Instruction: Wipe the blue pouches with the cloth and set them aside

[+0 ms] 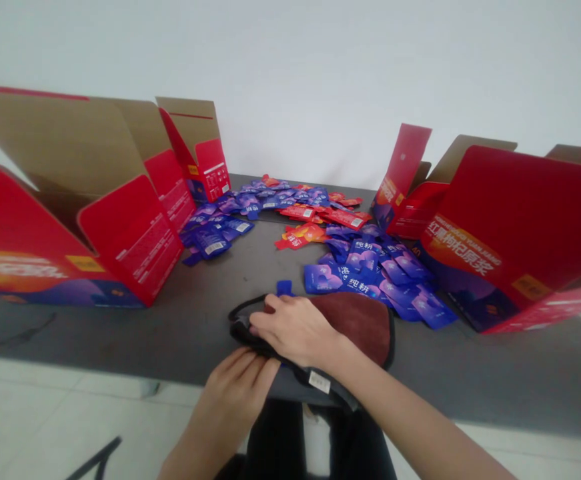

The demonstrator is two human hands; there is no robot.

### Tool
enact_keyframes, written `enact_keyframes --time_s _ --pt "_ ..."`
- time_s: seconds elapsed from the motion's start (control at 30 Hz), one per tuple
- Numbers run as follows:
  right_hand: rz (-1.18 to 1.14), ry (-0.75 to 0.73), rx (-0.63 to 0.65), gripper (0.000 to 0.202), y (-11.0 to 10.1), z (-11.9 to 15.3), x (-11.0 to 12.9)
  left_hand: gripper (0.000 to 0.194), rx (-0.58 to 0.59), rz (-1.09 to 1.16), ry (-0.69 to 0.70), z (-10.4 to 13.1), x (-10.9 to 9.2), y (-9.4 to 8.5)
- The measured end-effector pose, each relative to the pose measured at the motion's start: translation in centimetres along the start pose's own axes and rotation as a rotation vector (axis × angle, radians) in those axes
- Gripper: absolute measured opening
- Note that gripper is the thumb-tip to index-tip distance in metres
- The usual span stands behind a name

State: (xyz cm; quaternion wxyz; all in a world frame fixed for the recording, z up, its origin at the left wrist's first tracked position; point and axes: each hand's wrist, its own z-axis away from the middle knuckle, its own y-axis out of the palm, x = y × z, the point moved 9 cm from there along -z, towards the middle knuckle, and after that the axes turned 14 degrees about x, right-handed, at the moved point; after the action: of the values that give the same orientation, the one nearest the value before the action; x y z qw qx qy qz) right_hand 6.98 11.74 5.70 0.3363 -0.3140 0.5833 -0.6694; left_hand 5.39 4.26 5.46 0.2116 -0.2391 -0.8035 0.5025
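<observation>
"Hands?"
"Left hand [243, 383] pinching black edge of brown cloth item [363, 320], near table [250, 270] edge; right hand [297, 330] clutching it too."
"Beyond?"
"Blue sachets [363, 259], red sachets [305, 233] scattered between open red boxes [525, 220]; pale wall [320, 87] behind."

Bare left hand [243, 387], bare right hand [297, 328], slim bare forearms [400, 410], plain black trousers [276, 443]
</observation>
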Motion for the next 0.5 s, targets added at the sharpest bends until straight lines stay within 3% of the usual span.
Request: enact_keyframes --time_s 0.17,0.27,0.33,0.4,0.5 --pt "0.032 0.182 0.026 0.038 0.7 -4.0 -4.8 0.029 -0.038 0.012 0.062 0.1 -0.1 -0.1" --pt "0.01 0.228 -0.109 0.035 -2.1 -3.7 -5.8 0.023 -0.038 0.114 0.015 0.0 0.9 -0.6" --pt "-0.069 0.229 -0.355 0.033 -5.8 -1.0 -5.9 0.019 -0.086 0.196 -0.061 -0.1 1.9 -1.7" --pt "-0.189 0.248 -0.68 0.032 -10.0 3.8 -6.4 0.015 -0.192 0.287 -0.213 -0.1 3.7 -3.5" --pt "-0.355 0.273 -1.196 0.027 -14.5 13.3 -7.8 0.008 -0.518 0.628 -0.524 0.7 7.2 -6.4"
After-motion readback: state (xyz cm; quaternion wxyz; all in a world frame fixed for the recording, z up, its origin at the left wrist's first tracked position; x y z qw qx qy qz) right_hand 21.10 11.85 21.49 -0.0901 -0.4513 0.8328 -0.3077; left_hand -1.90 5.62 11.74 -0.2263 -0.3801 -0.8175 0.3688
